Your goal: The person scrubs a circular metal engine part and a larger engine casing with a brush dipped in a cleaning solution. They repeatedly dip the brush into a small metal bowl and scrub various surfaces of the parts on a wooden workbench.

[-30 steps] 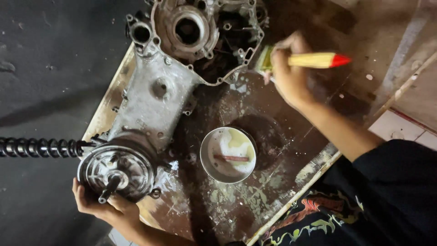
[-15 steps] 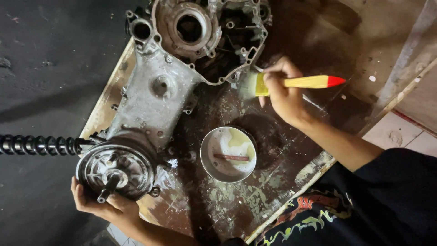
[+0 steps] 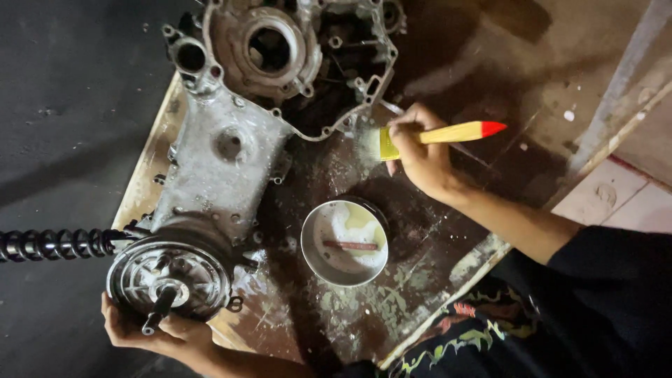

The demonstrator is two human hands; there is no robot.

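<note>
Paintbrush (image 3: 427, 135) in right hand (image 3: 420, 157), fingers wrapped tight round yellow handle, bristles near engine case (image 3: 224, 150) edge. Left hand (image 3: 150, 332) cupping round hub end (image 3: 168, 280). Bowl (image 3: 344, 243) sits between on board (image 3: 392, 308).

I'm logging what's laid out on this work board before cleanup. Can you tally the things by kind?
Grey metal engine casing: 1
Yellow-handled, red-tipped paintbrush, in the right hand: 1
Round metal bowl of pale liquid: 1
Black coil spring: 1
Total: 4

The left hand holds the casing's round end.
</note>
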